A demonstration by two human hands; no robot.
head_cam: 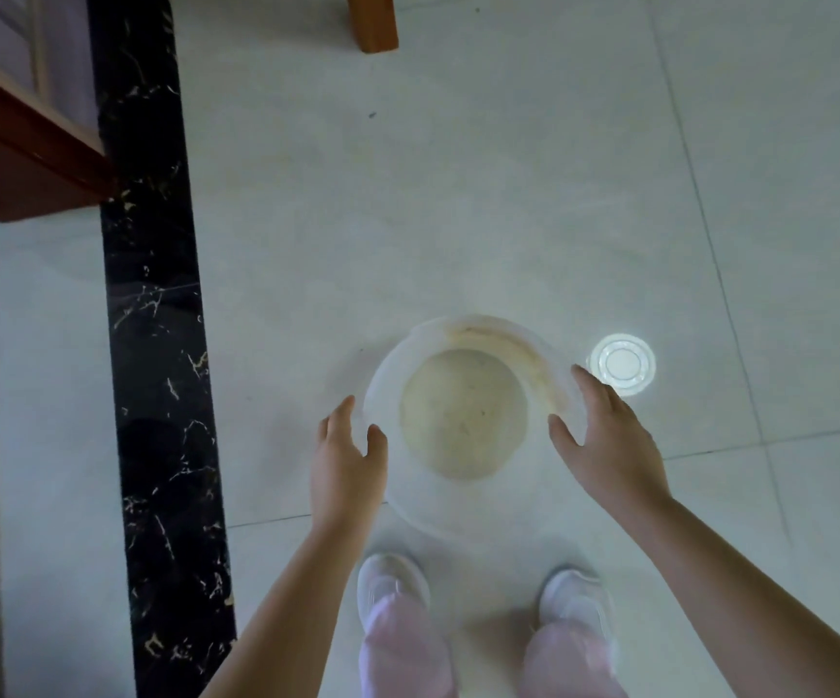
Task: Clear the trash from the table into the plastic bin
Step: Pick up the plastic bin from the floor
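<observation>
A round translucent white plastic bin stands on the pale tiled floor in front of my feet; I look straight down into it and its stained bottom holds nothing. My left hand is at the bin's left rim, fingers spread, thumb at the edge. My right hand rests over the right rim, fingers apart, thumb near the inner wall. Whether either hand grips the rim I cannot tell. No table or trash is in view.
A small round white plastic lid lies on the floor just right of the bin. A black marble strip runs down the left. A brown wooden frame stands far left, a wooden leg at top. My white shoes are below.
</observation>
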